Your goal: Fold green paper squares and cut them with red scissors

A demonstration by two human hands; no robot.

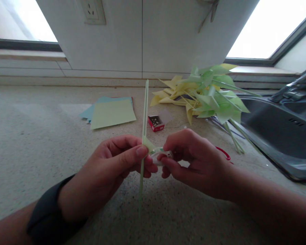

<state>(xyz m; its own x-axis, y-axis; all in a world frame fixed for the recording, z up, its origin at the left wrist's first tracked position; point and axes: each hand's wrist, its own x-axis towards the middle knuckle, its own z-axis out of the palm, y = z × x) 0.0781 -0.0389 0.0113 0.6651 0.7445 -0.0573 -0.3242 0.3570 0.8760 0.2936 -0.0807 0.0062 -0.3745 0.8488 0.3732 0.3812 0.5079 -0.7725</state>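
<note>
My left hand (112, 166) pinches a long pale green straw (145, 109), held upright over the speckled counter (40, 146), with a small piece of green paper (148, 143) against it. My right hand (193, 160) is closed on a small white object with green print (161, 154), pressed to the straw and paper; I cannot make out what it is. Both hands meet at the straw's lower half. A dark band is on my left wrist.
A stack of yellow and blue paper sheets (112, 113) lies behind. A small red box of pins (156, 123) stands near a heap of yellow and green paper pinwheels on straws (206, 95). A red-handled thing (223, 153) peeks out behind my right hand. Steel sink (277, 129) at right.
</note>
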